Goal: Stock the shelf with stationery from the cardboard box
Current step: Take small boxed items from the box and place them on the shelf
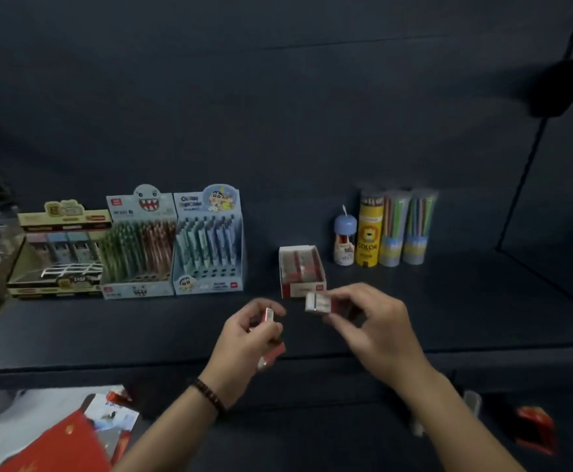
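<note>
The left hand [244, 338] is curled around a few small red-and-white packs [269, 315] above the front edge of the shelf [142, 328]. Just beside it, the right hand [370, 321] pinches one more small pack [317, 303] between thumb and fingertips. That pack sits right in front of an open red-and-white tray box [302, 267] at mid-shelf.

Toward the shelf's left end, three display boxes stand side by side: a tan one [57, 253], a shark-faced pen box [138, 247] and a pale blue cartoon pen box [208, 243]. Right of the tray box stand a blue-capped tube [344, 240], a yellow lion tube [368, 233] and two clear pencil tubes [404, 229].
</note>
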`<state>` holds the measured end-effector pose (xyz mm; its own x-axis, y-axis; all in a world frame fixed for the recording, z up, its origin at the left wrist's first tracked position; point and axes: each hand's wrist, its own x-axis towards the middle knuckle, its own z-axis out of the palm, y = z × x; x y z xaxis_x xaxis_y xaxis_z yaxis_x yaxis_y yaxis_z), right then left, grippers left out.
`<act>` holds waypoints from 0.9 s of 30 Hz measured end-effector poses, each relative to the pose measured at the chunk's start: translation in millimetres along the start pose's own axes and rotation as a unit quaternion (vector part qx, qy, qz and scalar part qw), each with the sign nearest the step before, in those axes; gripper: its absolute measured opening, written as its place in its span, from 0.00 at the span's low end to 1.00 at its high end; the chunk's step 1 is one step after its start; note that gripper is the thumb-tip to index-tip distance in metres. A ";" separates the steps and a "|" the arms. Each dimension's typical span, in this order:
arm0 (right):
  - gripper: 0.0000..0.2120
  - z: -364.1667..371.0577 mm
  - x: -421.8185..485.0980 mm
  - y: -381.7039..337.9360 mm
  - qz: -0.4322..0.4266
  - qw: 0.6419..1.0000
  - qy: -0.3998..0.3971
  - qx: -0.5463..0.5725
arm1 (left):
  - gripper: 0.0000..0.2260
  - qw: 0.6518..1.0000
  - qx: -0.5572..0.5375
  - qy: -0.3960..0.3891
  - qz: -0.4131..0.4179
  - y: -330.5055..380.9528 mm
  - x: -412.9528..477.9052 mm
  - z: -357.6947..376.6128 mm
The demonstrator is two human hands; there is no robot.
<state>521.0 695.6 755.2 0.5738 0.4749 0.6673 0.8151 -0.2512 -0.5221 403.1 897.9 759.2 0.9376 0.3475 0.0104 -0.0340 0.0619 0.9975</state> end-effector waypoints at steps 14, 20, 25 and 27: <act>0.07 54.5 134.4 100.2 0.167 0.969 -0.165 -0.071 | 0.12 0.998 -0.063 0.006 0.015 0.1 126.1 -25.5; 0.06 71.4 142.4 105.2 0.181 0.954 -0.201 -0.128 | 0.14 0.993 0.071 0.007 0.098 -14.0 160.0 -36.8; 0.07 78.0 143.0 104.0 0.171 0.948 -0.205 -0.172 | 0.16 0.999 0.004 -0.008 0.048 -22.1 174.5 -38.6; 0.06 79.8 143.8 103.2 0.145 0.945 -0.218 -0.195 | 0.16 0.998 -0.058 -0.010 0.010 -26.9 175.0 -35.7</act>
<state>681.3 805.2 754.9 0.7594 0.6195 0.1989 0.6447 -0.6755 -0.3577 555.7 990.4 731.7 0.9432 0.3306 0.0333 -0.0917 0.1627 0.9824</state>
